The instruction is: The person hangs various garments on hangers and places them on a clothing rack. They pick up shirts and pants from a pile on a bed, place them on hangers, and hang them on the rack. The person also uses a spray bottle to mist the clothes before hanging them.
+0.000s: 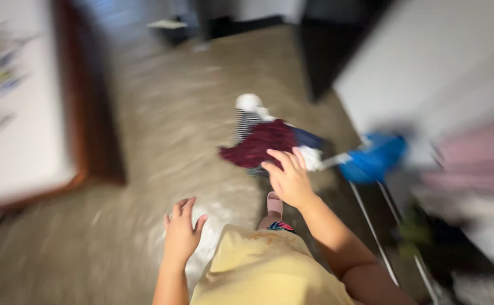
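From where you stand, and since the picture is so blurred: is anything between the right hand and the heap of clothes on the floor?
Nothing visible. The right hand reaches, fingers spread, straight toward the clothes, with only bare floor around them.

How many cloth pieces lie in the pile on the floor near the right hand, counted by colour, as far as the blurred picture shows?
Dark red cloth: 1
Striped black-and-white cloth: 1
Dark blue cloth: 1
White cloth: 1
Total: 4 that I can tell apart; the blur may hide more. The right hand reaches over the pile and the left hand hangs open.
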